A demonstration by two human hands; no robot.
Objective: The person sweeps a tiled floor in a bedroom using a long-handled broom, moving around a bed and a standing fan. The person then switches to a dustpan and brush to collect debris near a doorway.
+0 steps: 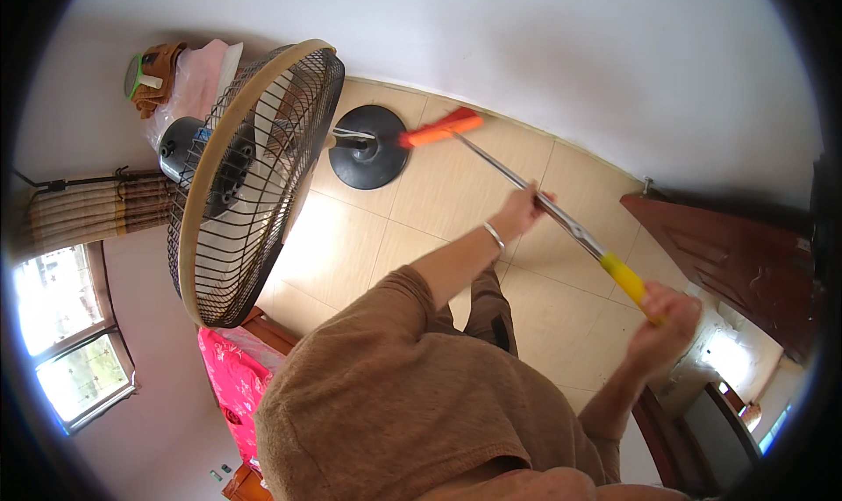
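A broom with a metal handle (503, 170) slants across the view above the tiled floor. My left hand (524, 208) is closed round the middle of its metal handle; a silvery bangle circles that wrist. Near the top end, my right hand (671, 317) grips the yellow sleeve (625, 278) of the handle. The orange broom head (447, 131) with red bristles is by the foot of the wall, and its bristle tips overlap the edge of the fan's round black base (370, 165). Whether they touch the base I cannot tell.
A standing fan with a wire guard (256, 192) rises at the left, close to me. A white wall (559, 47) runs behind the broom head. An open brown door (717, 264) stands at the right. Pink bedding (230, 376) lies at the lower left, near a window (72, 330).
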